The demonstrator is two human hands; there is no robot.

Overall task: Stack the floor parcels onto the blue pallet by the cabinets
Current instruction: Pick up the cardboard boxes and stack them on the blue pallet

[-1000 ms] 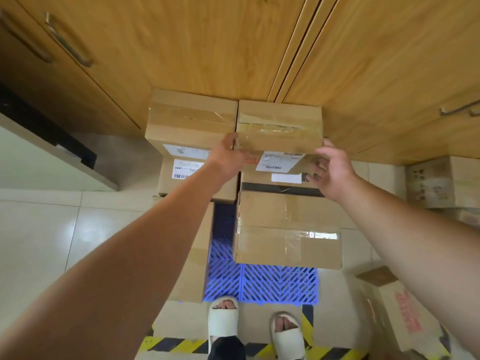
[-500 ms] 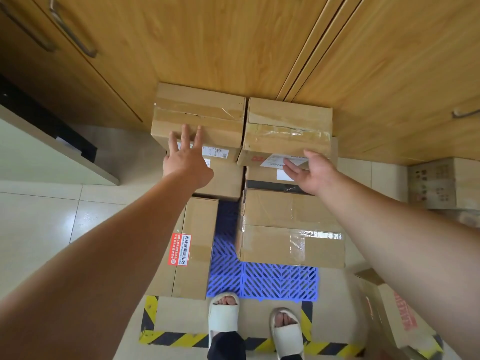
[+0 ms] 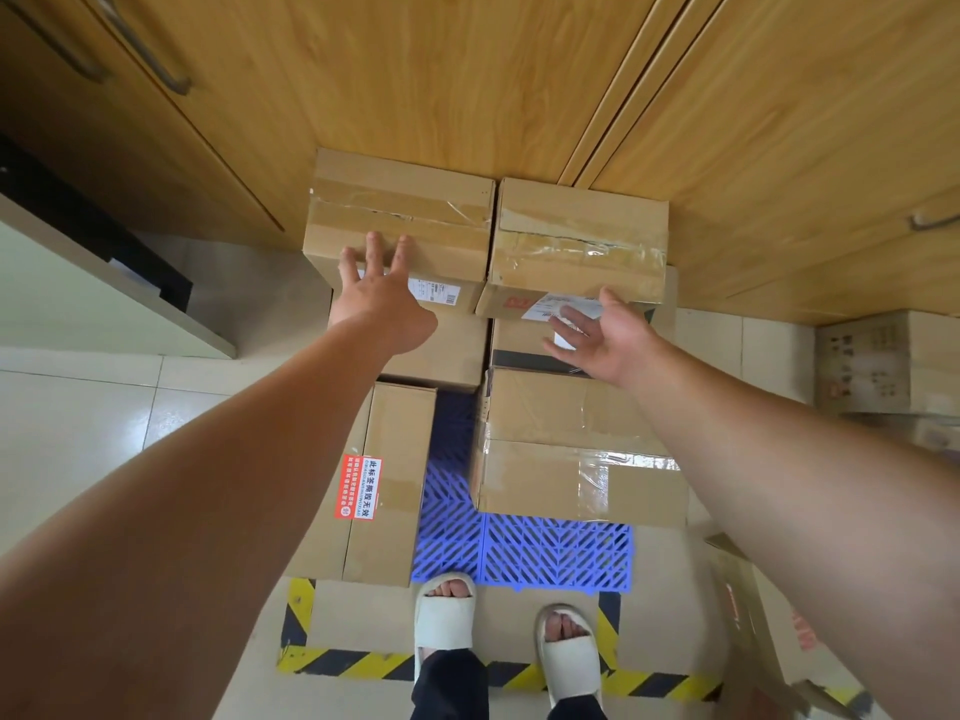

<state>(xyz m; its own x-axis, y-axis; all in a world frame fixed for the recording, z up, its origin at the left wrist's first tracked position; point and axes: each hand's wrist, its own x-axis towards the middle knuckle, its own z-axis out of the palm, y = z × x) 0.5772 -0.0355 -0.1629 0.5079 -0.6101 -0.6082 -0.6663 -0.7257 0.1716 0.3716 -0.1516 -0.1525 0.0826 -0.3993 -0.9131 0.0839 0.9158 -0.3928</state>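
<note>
Several taped cardboard parcels stand on the blue pallet against the wooden cabinets. On the top tier sit a left parcel and a right parcel, side by side. My left hand rests with spread fingers against the front face of the left top parcel. My right hand is open, palm up, just below the front edge of the right top parcel, holding nothing. Lower parcels sit in front: a narrow one with a red label on the left and a wide one on the right.
Wooden cabinet doors rise behind the stack. More parcels stand on the floor at the right and lower right. Yellow-black tape marks the floor around the pallet. My feet in white slippers stand at the pallet's front edge.
Both hands let go of the right top parcel, now set down beside the left one. My left hand moved left onto the left parcel; my right hand drew back and opened.
</note>
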